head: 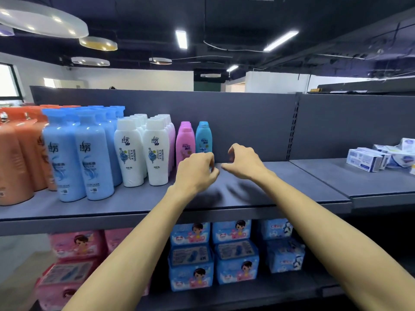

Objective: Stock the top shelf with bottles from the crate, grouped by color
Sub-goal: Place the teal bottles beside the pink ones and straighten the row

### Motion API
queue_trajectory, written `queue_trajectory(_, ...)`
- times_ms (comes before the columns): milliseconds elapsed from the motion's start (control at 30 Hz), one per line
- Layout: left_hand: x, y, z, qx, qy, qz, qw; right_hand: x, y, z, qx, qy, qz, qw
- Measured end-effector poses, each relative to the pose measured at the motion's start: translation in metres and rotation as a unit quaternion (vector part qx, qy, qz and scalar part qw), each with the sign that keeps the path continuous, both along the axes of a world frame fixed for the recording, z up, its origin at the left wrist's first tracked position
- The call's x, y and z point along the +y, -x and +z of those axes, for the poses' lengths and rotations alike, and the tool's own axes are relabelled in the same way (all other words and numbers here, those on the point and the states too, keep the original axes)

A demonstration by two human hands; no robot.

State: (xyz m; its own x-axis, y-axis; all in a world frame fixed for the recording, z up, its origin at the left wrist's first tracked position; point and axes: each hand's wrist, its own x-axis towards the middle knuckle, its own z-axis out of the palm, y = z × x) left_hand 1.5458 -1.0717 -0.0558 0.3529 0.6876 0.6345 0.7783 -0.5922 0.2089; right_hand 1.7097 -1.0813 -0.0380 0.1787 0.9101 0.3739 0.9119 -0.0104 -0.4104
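Observation:
The top shelf (pixel 280 182) holds rows of bottles grouped by colour: orange bottles (pixel 20 153) at far left, light blue bottles (pixel 78 153), white bottles (pixel 143 151), then small pink bottles (pixel 184 140) and one small teal bottle (pixel 203 138). My left hand (pixel 197 169) hovers just in front of the pink and teal bottles, fingers loosely curled and holding nothing. My right hand (pixel 243 161) hangs beside it to the right, fingers also loosely curled and empty. The crate is out of view.
White boxes (pixel 370 159) lie on the neighbouring shelf section at the right. The lower shelf carries pink packs (pixel 76 245) and blue packs (pixel 213 254). A grey back panel (pixel 247 122) stands behind the bottles.

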Motion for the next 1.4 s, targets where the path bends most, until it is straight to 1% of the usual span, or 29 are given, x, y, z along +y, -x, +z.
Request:
queue_trajectory(133,-0.018,-0.010,-0.001,-0.008,0.000,-0.015,1.000,-0.028,-0.016,0.001,-0.009,-0.010,-0.007,1.000)
queue_trajectory(233,-0.030,-0.009,-0.013,-0.058,-0.009,-0.014,0.998,-0.052,-0.025,-0.010,-0.041,-0.033,-0.006,0.999)
queue_trajectory(267,-0.034,-0.010,-0.018,-0.062,-0.010,-0.015,0.998,-0.059,-0.026,-0.016,-0.051,-0.041,-0.004,0.998)
queue_trajectory(367,-0.050,-0.020,-0.034,-0.038,0.018,-0.030,0.999,-0.078,-0.027,-0.035,-0.071,-0.046,0.003,0.996)
queue_trajectory(533,-0.067,-0.036,-0.051,-0.024,0.019,-0.032,0.999,-0.096,-0.035,-0.059,-0.049,-0.069,0.020,0.996)
queue_trajectory(633,-0.084,-0.037,-0.064,-0.053,-0.022,-0.050,0.997,-0.110,-0.040,-0.076,-0.026,-0.107,0.024,0.994)
queue_trajectory(700,-0.096,-0.038,-0.074,-0.065,-0.031,-0.069,0.995,-0.120,-0.042,-0.090,-0.014,-0.133,0.029,0.991)
queue_trajectory(833,-0.110,-0.040,-0.106,-0.049,0.013,-0.089,0.995,-0.139,-0.044,-0.127,0.004,-0.141,0.030,0.990)
queue_trajectory(967,-0.116,-0.038,-0.152,-0.014,0.070,-0.071,0.995,-0.149,-0.046,-0.179,0.000,-0.094,0.020,0.995)
queue_trajectory(1100,-0.122,-0.035,-0.203,-0.002,0.124,-0.069,0.990,-0.155,-0.045,-0.236,0.031,-0.027,0.007,0.999)
queue_trajectory(1200,-0.131,-0.033,-0.250,0.002,0.173,-0.084,0.981,-0.162,-0.040,-0.295,0.051,0.039,-0.009,0.998)
queue_trajectory(1333,-0.152,-0.026,-0.321,0.016,0.257,-0.071,0.964,-0.177,-0.025,-0.382,0.102,0.137,-0.049,0.984)
queue_trajectory(1400,-0.163,-0.018,-0.362,0.039,0.297,-0.062,0.952,-0.187,-0.014,-0.431,0.130,0.180,-0.072,0.972)
